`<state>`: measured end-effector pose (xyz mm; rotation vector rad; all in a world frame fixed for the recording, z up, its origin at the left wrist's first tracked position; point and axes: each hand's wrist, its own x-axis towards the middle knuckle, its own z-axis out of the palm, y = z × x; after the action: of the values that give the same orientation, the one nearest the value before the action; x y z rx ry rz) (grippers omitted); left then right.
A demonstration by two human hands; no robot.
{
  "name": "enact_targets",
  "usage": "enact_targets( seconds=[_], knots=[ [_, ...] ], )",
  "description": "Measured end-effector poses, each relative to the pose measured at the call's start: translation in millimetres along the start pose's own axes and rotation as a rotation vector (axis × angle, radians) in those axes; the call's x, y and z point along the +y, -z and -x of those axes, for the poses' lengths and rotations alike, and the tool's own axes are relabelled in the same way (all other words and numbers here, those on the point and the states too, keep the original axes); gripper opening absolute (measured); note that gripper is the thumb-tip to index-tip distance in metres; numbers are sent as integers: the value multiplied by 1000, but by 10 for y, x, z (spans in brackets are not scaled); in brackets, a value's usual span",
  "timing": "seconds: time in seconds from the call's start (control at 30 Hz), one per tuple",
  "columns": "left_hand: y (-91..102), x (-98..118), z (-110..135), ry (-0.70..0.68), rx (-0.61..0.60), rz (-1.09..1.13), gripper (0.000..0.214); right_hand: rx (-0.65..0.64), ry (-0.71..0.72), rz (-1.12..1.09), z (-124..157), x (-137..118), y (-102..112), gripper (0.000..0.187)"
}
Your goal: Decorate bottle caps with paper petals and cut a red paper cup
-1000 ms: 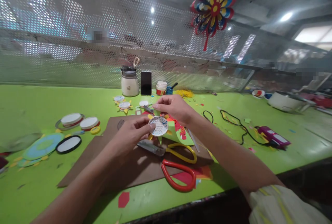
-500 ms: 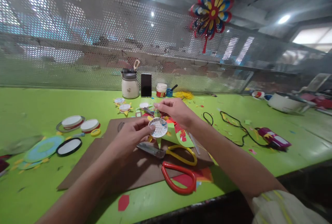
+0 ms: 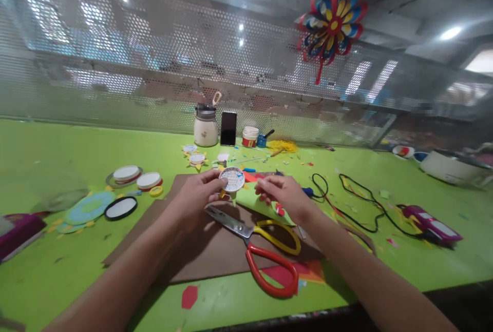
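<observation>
My left hand (image 3: 195, 194) pinches a small white round disc (image 3: 232, 178) with a grid print, held upright above a brown board (image 3: 192, 250). Small yellow and green paper points stick out below the disc. My right hand (image 3: 283, 196) lies lower, to the right of the disc, fingers curled down onto a green paper sheet (image 3: 258, 203) with red bits on it. Whether it grips anything is hidden. Scissors (image 3: 265, 255) with one red and one yellow handle lie on the board just in front of both hands.
The green table (image 3: 57, 265) carries white lids (image 3: 133, 177), a blue paper ring (image 3: 87, 209) and a black-rimmed disc (image 3: 120, 209) at left. A jar (image 3: 205, 127), phone (image 3: 228, 129) and cups stand by the mesh wall. Black cable (image 3: 358, 198) and a magenta tool (image 3: 431, 224) lie right. A paper flower (image 3: 333, 16) hangs above.
My right hand has dropped from above the disc down to the green paper on the right. The left hand still holds the disc. The view has shifted left.
</observation>
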<state>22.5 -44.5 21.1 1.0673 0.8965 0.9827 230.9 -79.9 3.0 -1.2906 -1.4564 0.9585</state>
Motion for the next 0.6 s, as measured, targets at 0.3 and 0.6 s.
enact_targets(
  seconds=[0.3, 0.6],
  knots=[
    [273, 53, -235, -59, 292, 3, 14, 213, 318, 246, 194, 130, -12, 24],
    [548, 49, -413, -47, 459, -40, 36, 342, 340, 293, 26, 334, 47, 30]
  ],
)
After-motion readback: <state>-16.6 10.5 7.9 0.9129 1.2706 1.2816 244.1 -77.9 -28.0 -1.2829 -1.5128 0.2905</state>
